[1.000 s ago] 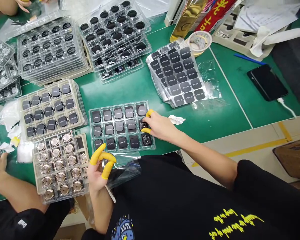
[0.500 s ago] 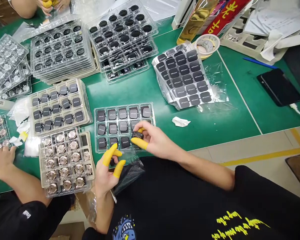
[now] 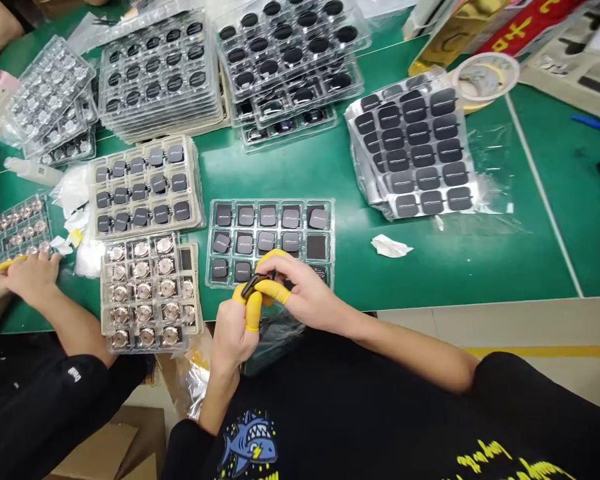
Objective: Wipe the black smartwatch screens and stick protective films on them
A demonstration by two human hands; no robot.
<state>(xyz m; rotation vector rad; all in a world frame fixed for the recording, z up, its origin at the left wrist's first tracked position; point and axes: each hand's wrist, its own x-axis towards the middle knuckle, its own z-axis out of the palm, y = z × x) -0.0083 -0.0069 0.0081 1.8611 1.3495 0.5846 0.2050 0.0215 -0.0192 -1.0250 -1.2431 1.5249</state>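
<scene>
Both hands meet over the front edge of a clear plastic tray [image 3: 334,230]. Between their fingertips is a small black squarish piece [image 3: 251,285], seen nearly edge-on and partly covered. My left hand [image 3: 233,333] pinches it from the left, and my right hand [image 3: 305,290] grips it from the right. Yellow finger cots cover several fingertips. Dark square pieces with pale lettering sit in most visible tray compartments; one compartment at the right shows only its dark bottom [image 3: 317,247]. My hands hide part of the front row.
Left lie trays of dark squares [image 3: 140,190] and rose-gold watch parts [image 3: 143,291]. Behind stand stacked lens trays [image 3: 155,87]. Sheets of black stickers [image 3: 423,157], tape [image 3: 485,77] and crumpled paper [image 3: 391,246] lie right. A co-worker's hands [image 3: 33,277] work far left.
My hands have come together, and my left fingers have closed on the black piece that my right hand held. The view has shifted, so the table's things appear moved.
</scene>
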